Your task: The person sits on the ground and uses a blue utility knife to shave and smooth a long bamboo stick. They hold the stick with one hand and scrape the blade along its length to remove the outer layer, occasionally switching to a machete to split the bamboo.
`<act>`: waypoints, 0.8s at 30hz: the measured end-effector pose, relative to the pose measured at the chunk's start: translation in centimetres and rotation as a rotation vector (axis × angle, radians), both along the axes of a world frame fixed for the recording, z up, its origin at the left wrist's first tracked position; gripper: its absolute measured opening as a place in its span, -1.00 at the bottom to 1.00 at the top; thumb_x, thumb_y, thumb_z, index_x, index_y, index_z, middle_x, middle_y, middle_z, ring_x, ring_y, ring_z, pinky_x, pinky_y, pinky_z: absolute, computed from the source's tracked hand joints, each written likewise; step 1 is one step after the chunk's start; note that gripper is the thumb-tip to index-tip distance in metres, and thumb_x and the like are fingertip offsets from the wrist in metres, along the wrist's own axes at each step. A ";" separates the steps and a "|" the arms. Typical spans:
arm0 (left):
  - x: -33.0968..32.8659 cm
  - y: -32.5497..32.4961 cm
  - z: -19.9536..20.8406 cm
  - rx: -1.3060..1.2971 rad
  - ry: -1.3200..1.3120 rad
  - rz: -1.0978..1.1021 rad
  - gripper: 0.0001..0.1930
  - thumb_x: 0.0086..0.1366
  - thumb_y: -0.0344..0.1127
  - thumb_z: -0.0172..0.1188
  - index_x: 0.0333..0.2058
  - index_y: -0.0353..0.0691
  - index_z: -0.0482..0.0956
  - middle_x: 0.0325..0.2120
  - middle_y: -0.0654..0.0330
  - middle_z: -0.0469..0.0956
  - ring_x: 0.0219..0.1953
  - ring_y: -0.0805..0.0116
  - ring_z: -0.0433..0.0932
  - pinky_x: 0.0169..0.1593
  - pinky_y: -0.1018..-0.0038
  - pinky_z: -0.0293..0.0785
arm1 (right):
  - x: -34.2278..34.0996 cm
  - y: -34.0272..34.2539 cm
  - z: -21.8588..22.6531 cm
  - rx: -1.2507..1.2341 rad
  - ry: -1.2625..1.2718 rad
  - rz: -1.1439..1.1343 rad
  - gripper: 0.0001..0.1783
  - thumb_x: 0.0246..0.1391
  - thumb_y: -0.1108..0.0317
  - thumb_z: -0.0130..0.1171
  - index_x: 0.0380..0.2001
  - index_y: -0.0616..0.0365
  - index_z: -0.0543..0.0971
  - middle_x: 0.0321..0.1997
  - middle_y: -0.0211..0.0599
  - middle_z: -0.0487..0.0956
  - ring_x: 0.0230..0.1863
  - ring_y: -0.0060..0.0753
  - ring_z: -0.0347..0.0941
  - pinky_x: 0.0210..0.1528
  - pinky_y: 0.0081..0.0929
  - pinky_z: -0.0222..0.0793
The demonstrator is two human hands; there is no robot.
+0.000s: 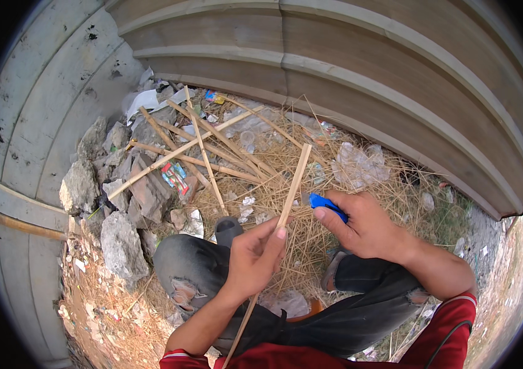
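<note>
My left hand (254, 257) pinches a long, pale bamboo strip (296, 183) between thumb and fingers. The strip slants from beside my lap up and to the right, its upper end free in the air. My right hand (369, 226) is closed round a blue box cutter (326, 205), just to the right of the strip. The cutter points left towards the strip, with a small gap between them; its blade cannot be made out clearly. Ahead of my knees, several bamboo sticks (212, 132) lie crossed over one another on the ground.
Broken concrete chunks (122, 246) are heaped at the left. Dry straw (310, 246), crumpled clear plastic (360, 166) and a red and blue wrapper (175, 178) litter the ground. A ribbed metal wall (360, 80) runs behind, and a grey panel wall (52, 111) stands at the left.
</note>
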State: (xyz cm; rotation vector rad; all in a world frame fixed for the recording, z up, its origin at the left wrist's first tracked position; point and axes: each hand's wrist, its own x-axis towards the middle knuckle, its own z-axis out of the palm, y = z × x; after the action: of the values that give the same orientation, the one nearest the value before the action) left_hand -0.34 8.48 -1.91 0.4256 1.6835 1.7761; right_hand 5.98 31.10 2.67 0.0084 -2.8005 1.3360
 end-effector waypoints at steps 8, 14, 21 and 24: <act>0.4 -0.2 0.2 0.002 -0.048 0.018 -0.59 0.52 -0.27 0.11 0.23 -0.35 0.48 -0.61 0.41 0.42 -0.60 0.70 0.34 -0.54 0.65 0.24 | 0.2 -1.4 -1.1 0.220 -0.100 0.109 -0.56 0.30 -0.03 0.14 -0.36 0.19 0.55 -0.67 0.02 0.54 -0.58 0.24 0.53 -0.47 0.06 0.47; -0.3 -0.1 -0.4 -0.020 0.005 0.046 -0.60 0.51 -0.28 0.13 0.21 -0.36 0.50 -0.57 0.44 0.42 -0.56 0.72 0.31 -0.50 0.65 0.21 | -1.1 -0.7 -1.2 0.309 -0.030 -0.046 -0.51 0.32 -0.08 0.10 -0.35 0.21 0.57 -0.61 0.07 0.57 -0.50 0.27 0.56 -0.41 0.09 0.47; 1.1 -1.1 -0.1 -0.018 0.010 -0.059 -0.59 0.51 -0.29 0.14 0.23 -0.37 0.49 -0.56 0.43 0.42 -0.54 0.72 0.31 -0.48 0.66 0.23 | -2.6 5.8 -0.3 0.169 0.138 -0.422 -0.48 0.40 -0.01 0.03 -0.38 0.29 0.57 -0.66 0.01 0.46 -0.62 0.01 0.37 -0.46 -0.15 0.32; 0.5 -1.3 -0.2 0.003 -0.021 0.007 -0.59 0.51 -0.28 0.13 0.23 -0.37 0.48 -0.56 0.42 0.43 -0.56 0.72 0.31 -0.51 0.65 0.22 | -1.2 4.8 0.5 0.136 0.146 -0.385 -0.49 0.39 0.00 0.05 -0.40 0.30 0.56 -0.67 -0.01 0.44 -0.64 -0.05 0.32 -0.47 -0.19 0.29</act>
State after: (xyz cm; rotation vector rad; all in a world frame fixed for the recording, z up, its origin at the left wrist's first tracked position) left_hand 0.11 7.13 -2.12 0.4018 1.6700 1.7823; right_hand 4.79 35.91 3.21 -0.3910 -2.5892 1.0119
